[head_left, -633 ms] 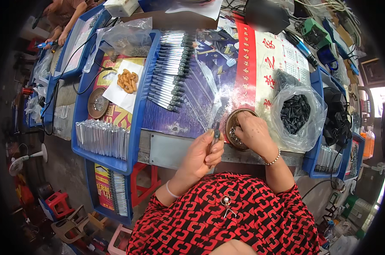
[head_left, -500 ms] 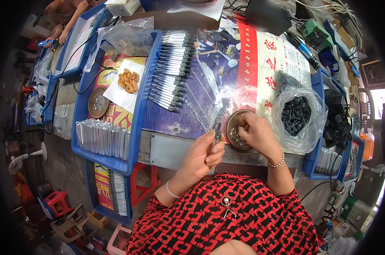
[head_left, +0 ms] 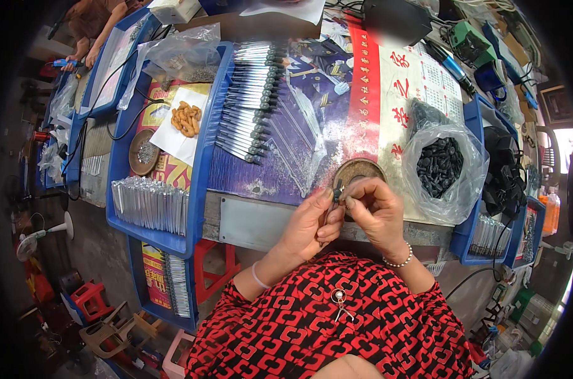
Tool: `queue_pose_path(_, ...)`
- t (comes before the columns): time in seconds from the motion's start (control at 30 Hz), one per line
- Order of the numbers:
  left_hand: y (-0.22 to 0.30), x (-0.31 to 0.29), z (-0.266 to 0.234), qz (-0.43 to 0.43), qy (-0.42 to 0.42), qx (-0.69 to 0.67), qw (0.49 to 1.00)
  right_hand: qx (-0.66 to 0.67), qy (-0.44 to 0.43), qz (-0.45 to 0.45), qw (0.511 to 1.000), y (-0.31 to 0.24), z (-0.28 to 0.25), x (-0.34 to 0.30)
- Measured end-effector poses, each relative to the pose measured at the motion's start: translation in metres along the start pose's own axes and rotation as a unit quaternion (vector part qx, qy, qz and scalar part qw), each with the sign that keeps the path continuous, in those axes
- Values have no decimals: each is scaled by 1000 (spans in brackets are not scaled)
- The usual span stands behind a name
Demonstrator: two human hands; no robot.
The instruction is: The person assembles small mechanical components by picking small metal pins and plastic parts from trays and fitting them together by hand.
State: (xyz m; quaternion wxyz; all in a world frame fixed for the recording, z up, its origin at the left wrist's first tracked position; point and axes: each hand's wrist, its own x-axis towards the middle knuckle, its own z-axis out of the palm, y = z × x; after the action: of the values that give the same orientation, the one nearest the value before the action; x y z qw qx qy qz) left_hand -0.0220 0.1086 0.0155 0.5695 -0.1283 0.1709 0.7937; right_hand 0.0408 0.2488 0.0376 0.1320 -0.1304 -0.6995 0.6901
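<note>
My left hand (head_left: 307, 224) is closed around a slim metal piece with a dark end (head_left: 337, 193), which sticks up past the thumb. My right hand (head_left: 380, 211) meets it there, thumb and forefinger pinched at that dark end. A tiny shiny bit shows between the fingertips, too small to name surely. Just behind both hands stands a round brown bowl (head_left: 357, 163), partly covered by the right hand; small metal pieces lay in it earlier. Farther left on the table, a row of silver strips with dark ends (head_left: 248, 104) lies side by side.
Right of the hands sits a clear plastic bag of black parts (head_left: 439, 165). A blue tray (head_left: 202, 170) at left holds silver strips (head_left: 150, 201), a small bowl of tiny bits (head_left: 145, 153) and brown twisted snacks (head_left: 186, 119). Another person's hands (head_left: 84, 55) work at far left.
My right hand has come out of the bowl and moved left and nearer to the left hand. My left hand has shifted slightly right, bringing the held piece to the right fingertips.
</note>
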Motion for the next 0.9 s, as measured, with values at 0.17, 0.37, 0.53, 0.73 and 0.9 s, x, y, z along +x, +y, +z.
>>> queue_pose_path(0.17, -4, -1, 1, 8, -14, 8, 1000, -101, 28, -100, 989, -1, 8, 3)
queue_pose_path(0.37, -6, -1, 0, 18, -27, 18, 999, -202, 59, -218, 953, 3, 10, 2)
queue_pose_path(0.53, -9, -1, -1, 40, -15, 48, 998, -223, 49, -243, 943, 3, 12, -1)
queue_pose_path(0.73, -8, -5, 7, 42, -30, 94, 994, 175, -12, 73, 982, -12, 8, -8)
queue_pose_path(0.9, -9, -8, 5, 1, -87, 100, 991, 127, -111, 43, 985, -8, -3, -5)
